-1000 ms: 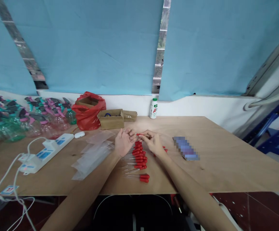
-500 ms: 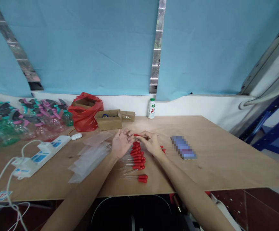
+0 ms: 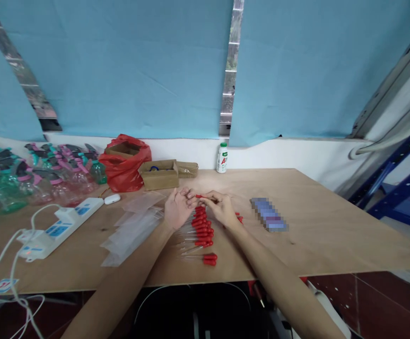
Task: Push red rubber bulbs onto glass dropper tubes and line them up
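Between my two hands is a dropper with a red rubber bulb (image 3: 198,196). My right hand (image 3: 222,208) pinches it at the bulb. My left hand (image 3: 179,208), palm partly turned up, has its curled fingertips closed at the other end, where the glass tube is hard to see. Just below the hands lies a column of several droppers (image 3: 202,230), red bulbs to the right and clear tubes to the left. A pair of droppers (image 3: 210,259) rests nearer the table's front edge. More red bulbs (image 3: 239,218) show partly behind my right wrist.
Clear plastic bags (image 3: 130,235) lie left of my left forearm. Further left are a power strip (image 3: 63,226) with cables and several spray bottles (image 3: 60,186). Behind stand a red bag (image 3: 125,165), a cardboard box (image 3: 159,178) and a white bottle (image 3: 222,159). A phone (image 3: 269,214) lies right.
Both hands stay in nearly the same place around the dropper, with only slight finger movement. The whole view has shifted very slightly.
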